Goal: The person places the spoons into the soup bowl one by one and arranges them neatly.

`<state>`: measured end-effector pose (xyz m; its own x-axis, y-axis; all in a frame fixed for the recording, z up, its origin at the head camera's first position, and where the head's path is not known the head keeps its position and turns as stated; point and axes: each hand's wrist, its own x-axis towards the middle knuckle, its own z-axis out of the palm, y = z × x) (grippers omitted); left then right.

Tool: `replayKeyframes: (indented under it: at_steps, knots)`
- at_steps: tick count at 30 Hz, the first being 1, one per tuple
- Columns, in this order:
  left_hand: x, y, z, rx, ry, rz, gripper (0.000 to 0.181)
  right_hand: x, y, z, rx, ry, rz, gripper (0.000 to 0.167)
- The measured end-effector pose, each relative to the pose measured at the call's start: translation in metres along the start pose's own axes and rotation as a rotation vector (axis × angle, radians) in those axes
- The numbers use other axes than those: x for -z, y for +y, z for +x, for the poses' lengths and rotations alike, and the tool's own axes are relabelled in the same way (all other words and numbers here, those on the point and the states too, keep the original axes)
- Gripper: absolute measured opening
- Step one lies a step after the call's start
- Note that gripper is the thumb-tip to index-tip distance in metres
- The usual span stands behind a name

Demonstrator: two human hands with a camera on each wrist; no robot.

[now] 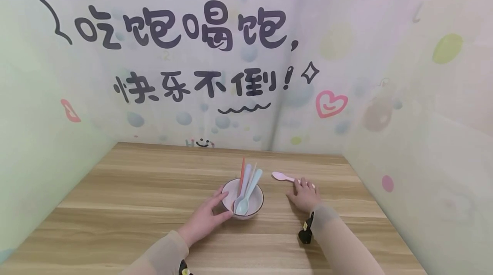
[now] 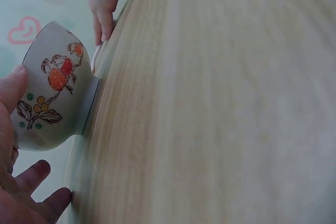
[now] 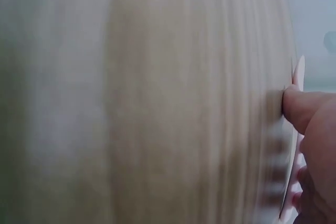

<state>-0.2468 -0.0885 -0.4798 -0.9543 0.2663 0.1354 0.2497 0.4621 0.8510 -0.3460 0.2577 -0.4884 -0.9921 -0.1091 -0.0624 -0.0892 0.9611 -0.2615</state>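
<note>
A white bowl (image 1: 259,201) with a dark rim stands on the wooden table; orange fruit is painted on its outside. My left hand (image 1: 206,219) grips its left side, the thumb at the near rim. In the bowl lean a light blue spoon (image 1: 252,186), a lavender spoon (image 1: 245,176), a thin red utensil (image 1: 242,171) and a thin pale utensil, their kinds unclear. Right of the bowl, a pink spoon (image 1: 281,176) lies on the table. The fingers of my right hand (image 1: 307,197) rest over its handle, while the thumb touches the tabletop, spread apart from them.
The wooden table (image 1: 154,181) meets printed walls at the back and both sides. Dark lettering (image 1: 208,31) covers the back wall. A black wrist strap (image 1: 306,232) hangs below the right wrist.
</note>
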Motion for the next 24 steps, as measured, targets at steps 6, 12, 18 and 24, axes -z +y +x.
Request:
replayKeyframes:
  at_steps: [6, 12, 18, 24]
  knots:
    - [0.0, 0.002, -0.001, 0.004, 0.009, -0.003, 0.068, 0.003, -0.009, -0.012, 0.014, -0.005, -0.032, 0.067]
    - [-0.001, 0.002, 0.0, 0.001, 0.013, -0.009, 0.067, 0.008, -0.019, -0.028, 0.025, -0.024, -0.046, 0.063]
    - [-0.001, 0.001, 0.0, 0.001, 0.008, -0.014, 0.067, 0.009, -0.027, -0.04, 0.061, -0.014, -0.06, 0.062]
    - [0.0, 0.002, 0.0, 0.008, 0.004, -0.01, 0.068, 0.011, -0.035, -0.054, 0.067, -0.046, -0.035, 0.062]
